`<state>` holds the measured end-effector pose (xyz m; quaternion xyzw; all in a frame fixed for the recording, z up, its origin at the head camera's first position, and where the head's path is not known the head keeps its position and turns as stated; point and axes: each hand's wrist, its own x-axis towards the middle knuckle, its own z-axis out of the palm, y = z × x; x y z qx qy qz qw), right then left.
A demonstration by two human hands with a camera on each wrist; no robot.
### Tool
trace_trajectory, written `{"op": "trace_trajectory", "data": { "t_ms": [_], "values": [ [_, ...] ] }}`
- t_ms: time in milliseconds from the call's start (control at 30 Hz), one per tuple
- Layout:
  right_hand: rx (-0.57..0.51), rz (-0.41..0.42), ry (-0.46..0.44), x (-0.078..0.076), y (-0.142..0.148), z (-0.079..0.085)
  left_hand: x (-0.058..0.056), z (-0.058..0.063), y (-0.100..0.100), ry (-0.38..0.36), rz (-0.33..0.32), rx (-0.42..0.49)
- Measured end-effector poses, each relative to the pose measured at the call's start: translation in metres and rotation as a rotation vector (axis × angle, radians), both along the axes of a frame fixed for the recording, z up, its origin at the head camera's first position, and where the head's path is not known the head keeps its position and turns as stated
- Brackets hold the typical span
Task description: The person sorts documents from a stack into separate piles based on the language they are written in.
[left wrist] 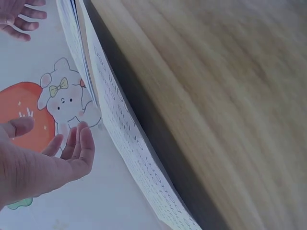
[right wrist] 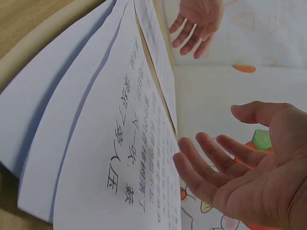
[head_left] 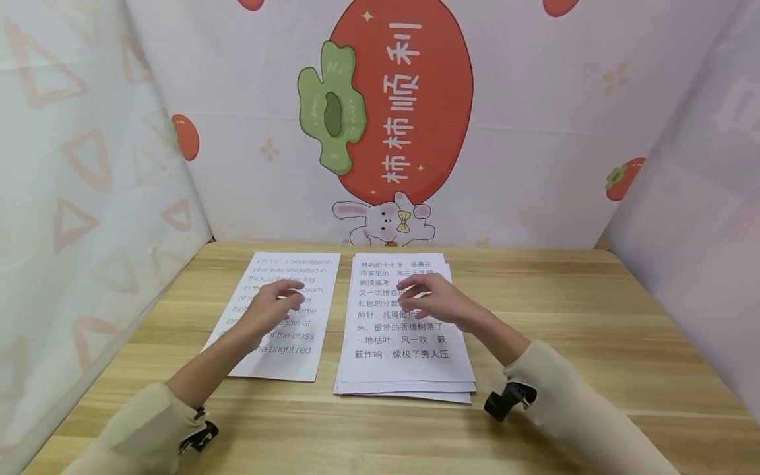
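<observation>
My left hand hovers over a stack of white paper printed with large English text, fingers loosely bent and nothing between them. In the left wrist view this hand shows a gap between thumb and fingers. The right hand hangs above a second stack of sheets with Chinese print, its fingers relaxed and holding nothing. In the right wrist view, that hand is beside the Chinese pages, whose lower sheets fan out unevenly. Both hands cover some of the printed lines.
Both paper piles lie side by side on a wooden table. Behind stands a white backdrop with a large persimmon and a rabbit drawing. Pale curtains close off both sides. A black wrist device sits at the right sleeve.
</observation>
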<state>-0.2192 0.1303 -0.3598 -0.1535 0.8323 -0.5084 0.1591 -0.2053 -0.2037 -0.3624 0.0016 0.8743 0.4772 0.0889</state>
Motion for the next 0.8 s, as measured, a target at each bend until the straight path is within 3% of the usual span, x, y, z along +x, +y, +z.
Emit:
{"op": "trace_trajectory", "data": {
  "t_ms": [433,800],
  "values": [
    [0.029,-0.2,-0.043,0.009,0.055,-0.004,-0.01,-0.004,0.032,-0.042,-0.031,0.122],
    [0.003,-0.35,-0.135,-0.006,0.082,-0.012,-0.035,-0.017,0.064,-0.145,0.006,0.197]
  ]
}}
